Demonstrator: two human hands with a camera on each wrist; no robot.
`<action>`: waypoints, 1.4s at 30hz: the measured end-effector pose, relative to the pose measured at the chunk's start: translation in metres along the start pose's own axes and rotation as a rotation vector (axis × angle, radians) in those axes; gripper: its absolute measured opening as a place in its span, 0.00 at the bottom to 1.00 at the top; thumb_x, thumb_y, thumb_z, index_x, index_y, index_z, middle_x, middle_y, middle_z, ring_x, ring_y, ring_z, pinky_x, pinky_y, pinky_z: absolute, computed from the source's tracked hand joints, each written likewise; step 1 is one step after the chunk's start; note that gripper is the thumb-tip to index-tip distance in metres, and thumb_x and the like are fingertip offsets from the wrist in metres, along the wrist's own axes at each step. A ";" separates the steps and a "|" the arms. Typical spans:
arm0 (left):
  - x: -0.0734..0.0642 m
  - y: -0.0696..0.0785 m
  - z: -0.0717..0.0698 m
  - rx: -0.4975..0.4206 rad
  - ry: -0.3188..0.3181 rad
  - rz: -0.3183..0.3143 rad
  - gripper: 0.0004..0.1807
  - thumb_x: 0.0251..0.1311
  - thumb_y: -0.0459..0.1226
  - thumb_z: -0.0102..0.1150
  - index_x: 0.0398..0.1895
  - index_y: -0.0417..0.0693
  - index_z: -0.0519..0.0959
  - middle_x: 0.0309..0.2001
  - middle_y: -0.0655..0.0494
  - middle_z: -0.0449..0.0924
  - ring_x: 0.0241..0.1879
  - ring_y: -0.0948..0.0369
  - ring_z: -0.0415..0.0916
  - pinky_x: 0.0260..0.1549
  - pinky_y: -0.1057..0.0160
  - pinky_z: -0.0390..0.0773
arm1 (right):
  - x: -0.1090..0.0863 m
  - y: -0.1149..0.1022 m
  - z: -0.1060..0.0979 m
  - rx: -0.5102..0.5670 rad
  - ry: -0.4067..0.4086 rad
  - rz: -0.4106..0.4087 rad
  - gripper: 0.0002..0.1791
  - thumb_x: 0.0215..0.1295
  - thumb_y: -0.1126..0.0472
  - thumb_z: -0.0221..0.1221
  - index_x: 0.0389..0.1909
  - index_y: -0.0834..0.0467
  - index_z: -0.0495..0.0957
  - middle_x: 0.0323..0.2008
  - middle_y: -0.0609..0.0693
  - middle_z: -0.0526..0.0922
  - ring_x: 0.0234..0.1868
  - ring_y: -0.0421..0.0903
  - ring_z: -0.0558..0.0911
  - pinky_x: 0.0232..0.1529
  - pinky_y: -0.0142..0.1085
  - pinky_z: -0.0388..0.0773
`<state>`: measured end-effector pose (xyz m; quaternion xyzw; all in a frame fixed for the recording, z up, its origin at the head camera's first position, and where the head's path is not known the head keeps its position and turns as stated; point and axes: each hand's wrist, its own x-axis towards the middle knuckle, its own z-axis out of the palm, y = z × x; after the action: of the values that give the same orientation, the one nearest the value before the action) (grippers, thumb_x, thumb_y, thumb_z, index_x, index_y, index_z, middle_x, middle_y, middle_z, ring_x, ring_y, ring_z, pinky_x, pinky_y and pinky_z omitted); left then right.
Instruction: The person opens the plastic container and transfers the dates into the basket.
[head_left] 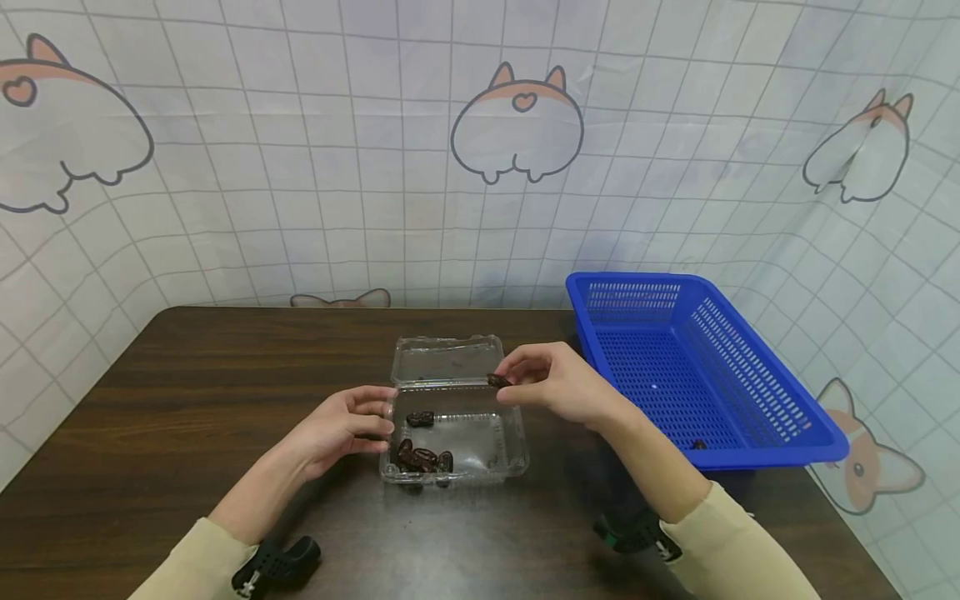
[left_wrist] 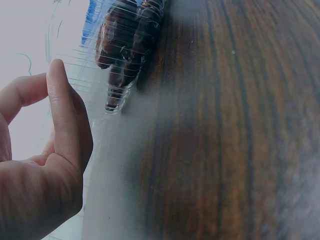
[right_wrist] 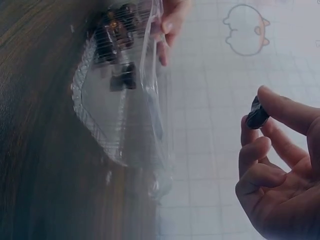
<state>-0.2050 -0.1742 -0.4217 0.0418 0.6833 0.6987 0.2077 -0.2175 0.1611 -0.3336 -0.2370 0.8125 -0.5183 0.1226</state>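
Observation:
A clear plastic clamshell box stands on the table with its lid folded back. Several dark, wrinkled dates lie in its front left part, and a single date lies farther back. My left hand rests its fingertips on the box's left side, the fingers only slightly bent. Over the box's back right corner, my right hand pinches one date between thumb and fingertips. In the left wrist view, dates show through the ribbed plastic wall.
A blue slotted basket stands at the right of the brown wooden table, with one small dark piece near its front side. A white grid-patterned curtain hangs behind the table and along its right side.

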 end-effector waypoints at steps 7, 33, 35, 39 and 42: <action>0.000 0.000 0.000 0.001 0.000 -0.001 0.33 0.67 0.27 0.61 0.74 0.31 0.62 0.55 0.42 0.71 0.43 0.56 0.78 0.43 0.56 0.86 | -0.007 -0.002 -0.011 -0.013 0.044 0.014 0.14 0.62 0.62 0.73 0.46 0.61 0.85 0.38 0.54 0.84 0.40 0.52 0.82 0.40 0.41 0.80; -0.001 0.000 0.000 -0.009 -0.005 0.005 0.33 0.67 0.27 0.61 0.73 0.30 0.62 0.54 0.43 0.72 0.43 0.56 0.79 0.44 0.56 0.86 | -0.035 0.007 -0.049 -0.129 0.186 0.125 0.16 0.61 0.57 0.74 0.48 0.59 0.85 0.40 0.54 0.81 0.37 0.51 0.74 0.34 0.38 0.73; -0.001 0.000 0.000 -0.009 -0.005 0.005 0.33 0.67 0.27 0.61 0.73 0.30 0.62 0.54 0.43 0.72 0.42 0.56 0.79 0.44 0.56 0.86 | -0.038 0.008 -0.052 -0.130 0.201 0.137 0.17 0.62 0.56 0.74 0.49 0.59 0.85 0.42 0.54 0.82 0.38 0.52 0.74 0.35 0.37 0.73; -0.001 0.001 0.000 -0.009 -0.006 0.005 0.33 0.67 0.27 0.61 0.73 0.30 0.62 0.53 0.43 0.72 0.42 0.57 0.78 0.43 0.56 0.86 | -0.044 0.009 -0.058 -0.136 0.228 0.148 0.19 0.62 0.55 0.74 0.50 0.60 0.84 0.44 0.55 0.81 0.41 0.53 0.75 0.35 0.37 0.73; -0.001 0.001 0.000 -0.010 -0.007 0.006 0.33 0.67 0.27 0.61 0.73 0.30 0.62 0.53 0.44 0.72 0.42 0.57 0.78 0.43 0.56 0.86 | -0.048 0.009 -0.062 -0.140 0.246 0.151 0.20 0.62 0.54 0.74 0.50 0.60 0.84 0.44 0.56 0.81 0.41 0.52 0.74 0.34 0.36 0.73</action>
<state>-0.2041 -0.1748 -0.4204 0.0452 0.6791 0.7025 0.2081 -0.2059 0.2377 -0.3170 -0.1182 0.8710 -0.4748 0.0439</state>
